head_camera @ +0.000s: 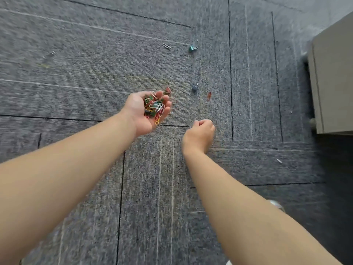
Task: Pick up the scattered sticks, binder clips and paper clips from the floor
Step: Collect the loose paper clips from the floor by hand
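Observation:
My left hand [141,111] is cupped palm up over the grey carpet and holds a pile of coloured paper clips and small binder clips [155,107]. My right hand [199,135] hovers low beside it, knuckles up, fingers curled shut; whether anything is pinched in them is hidden. On the carpet beyond lie a red binder clip [167,90] just past my left fingertips, a dark blue binder clip [195,87], a red paper clip [209,95], a teal binder clip [193,48] and a silver paper clip [166,46]. A small white piece [279,160] lies at the right.
A beige cabinet [332,77] stands at the right edge with dark shadow under it. A faint small item [52,53] lies far left on the carpet tiles [76,88]. A white shoe tip [277,204] shows behind my right forearm.

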A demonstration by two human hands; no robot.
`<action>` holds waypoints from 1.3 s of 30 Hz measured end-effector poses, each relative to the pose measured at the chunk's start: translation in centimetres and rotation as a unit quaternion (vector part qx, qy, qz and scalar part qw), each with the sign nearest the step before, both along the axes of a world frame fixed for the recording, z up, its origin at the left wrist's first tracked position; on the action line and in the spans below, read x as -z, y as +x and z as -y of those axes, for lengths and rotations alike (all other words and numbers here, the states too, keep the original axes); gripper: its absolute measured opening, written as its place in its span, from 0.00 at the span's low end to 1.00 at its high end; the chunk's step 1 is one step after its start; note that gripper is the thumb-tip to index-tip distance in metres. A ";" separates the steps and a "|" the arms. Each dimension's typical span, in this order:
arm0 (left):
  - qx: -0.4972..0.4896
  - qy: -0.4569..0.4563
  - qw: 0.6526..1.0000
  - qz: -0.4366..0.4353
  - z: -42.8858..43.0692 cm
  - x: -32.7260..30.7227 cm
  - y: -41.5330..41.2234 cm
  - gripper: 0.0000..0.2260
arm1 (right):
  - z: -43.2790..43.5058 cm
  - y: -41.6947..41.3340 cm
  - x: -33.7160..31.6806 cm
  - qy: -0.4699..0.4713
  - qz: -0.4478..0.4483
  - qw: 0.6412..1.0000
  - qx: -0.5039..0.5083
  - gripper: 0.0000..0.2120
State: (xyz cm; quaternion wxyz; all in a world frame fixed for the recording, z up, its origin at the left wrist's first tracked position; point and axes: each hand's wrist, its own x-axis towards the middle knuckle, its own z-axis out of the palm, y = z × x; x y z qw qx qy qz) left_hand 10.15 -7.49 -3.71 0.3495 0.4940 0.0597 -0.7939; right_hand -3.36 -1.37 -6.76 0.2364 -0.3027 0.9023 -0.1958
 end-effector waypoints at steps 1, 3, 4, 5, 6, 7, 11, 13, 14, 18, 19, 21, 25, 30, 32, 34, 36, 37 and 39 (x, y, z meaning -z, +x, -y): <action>0.003 0.006 1.000 0.011 -0.3 0.3 -0.1 0.14 | 0.7 0.9 -0.3 -0.042 0.052 0.998 0.001 0.05; 0.010 0.017 0.999 0.031 -0.9 0.8 -0.4 0.14 | 2.3 2.7 -1.3 -0.119 0.137 0.982 -0.059 0.05; 0.011 0.022 0.999 0.035 -1.0 0.9 -0.6 0.14 | 2.9 3.6 -2.0 -0.147 0.144 0.972 -0.111 0.04; 0.013 0.029 0.999 0.038 -1.1 1.1 -0.7 0.14 | 3.5 4.3 -2.8 -0.167 0.126 0.963 -0.168 0.04; 0.011 0.035 0.999 0.037 -1.0 1.2 -0.6 0.14 | 3.9 4.7 -3.4 -0.186 0.096 0.953 -0.219 0.03; 0.006 0.040 0.998 0.037 -0.9 1.5 -0.6 0.14 | 4.2 4.9 -4.0 -0.207 0.063 0.941 -0.259 0.02; -0.001 0.025 0.999 0.041 0.4 2.2 -0.8 0.07 | 4.8 4.5 -4.8 -0.229 -0.006 0.910 -0.346 0.03; -0.006 0.020 0.999 0.030 0.7 2.0 -1.2 0.10 | 4.7 3.7 -4.6 -0.221 0.012 0.907 -0.360 0.05; -0.006 0.018 0.999 0.026 0.8 1.9 -1.4 0.11 | 4.8 3.0 -4.6 -0.226 0.025 0.909 -0.349 0.06; -0.006 0.003 1.000 0.016 0.5 1.4 -1.3 0.14 | 6.3 -1.3 -3.2 -0.175 -0.005 0.970 -0.167 0.06; -0.011 0.006 1.000 0.010 0.5 1.3 -1.1 0.14 | 6.7 -2.7 -2.5 -0.131 -0.014 0.984 -0.122 0.05; -0.017 0.006 1.000 0.008 0.5 1.2 -0.6 0.14 | 7.2 -5.0 -1.2 -0.058 -0.014 0.993 -0.097 0.07; -0.025 -0.005 1.000 -0.004 0.6 0.9 0.3 0.14 | 8.4 -7.0 0.3 0.008 -0.022 0.989 -0.145 0.08; -0.043 -0.006 0.999 -0.004 0.6 0.9 1.6 0.15 | 9.6 -4.9 -0.4 -0.056 0.005 0.984 -0.172 0.03; -0.050 -0.010 0.999 -0.006 0.6 0.7 1.7 0.15 | 10.1 -3.7 -0.5 -0.081 -0.009 0.974 -0.212 0.05; -0.058 -0.011 0.998 -0.004 0.6 0.5 2.0 0.15 | 10.3 -3.0 -0.3 -0.054 -0.034 0.959 -0.277 0.03; -0.067 -0.011 0.998 -0.005 0.5 0.3 2.4 0.15 | 10.0 -2.8 0.1 -0.002 -0.082 0.939 -0.334 0.05; -0.070 -0.010 0.997 -0.006 0.5 0.2 2.6 0.15 | 10.0 -2.9 0.2 0.011 -0.096 0.937 -0.334 0.08; -0.070 -0.009 0.997 -0.008 0.3 0.1 2.9 0.15 | 10.0 -3.0 -0.2 0.020 -0.088 0.952 -0.294 0.10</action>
